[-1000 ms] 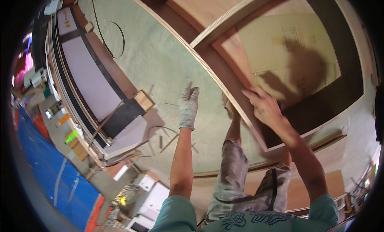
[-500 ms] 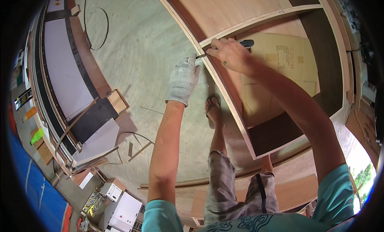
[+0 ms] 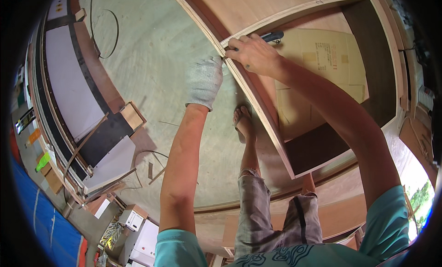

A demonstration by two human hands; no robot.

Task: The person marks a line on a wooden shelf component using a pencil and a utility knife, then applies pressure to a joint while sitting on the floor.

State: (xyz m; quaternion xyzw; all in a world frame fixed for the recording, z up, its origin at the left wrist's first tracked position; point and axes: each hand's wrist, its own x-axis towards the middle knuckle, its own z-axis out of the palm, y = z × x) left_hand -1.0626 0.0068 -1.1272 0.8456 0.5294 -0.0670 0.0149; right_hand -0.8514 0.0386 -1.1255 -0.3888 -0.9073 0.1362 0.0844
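My right hand, bare, is closed around a dark-handled utility knife, whose handle end sticks out behind the hand. Its front end is hidden by my fingers. The hand rests at the pale plywood edge of an open wooden cabinet frame, where a divider meets it. On the outer side of that edge is my left hand, in a grey knit glove. Its fingers are curled close to the right fingertips; what they pinch is too small to make out.
A flat cardboard sheet lies inside the frame. White-and-dark panels stand at left. Thin strips and a looped dark band lie on the concrete floor. My sandaled foot is beside the frame.
Both hands have moved slightly up and left in the picture, the left nearer the plywood edge. The dark thin piece that showed between the hands is now mostly hidden.
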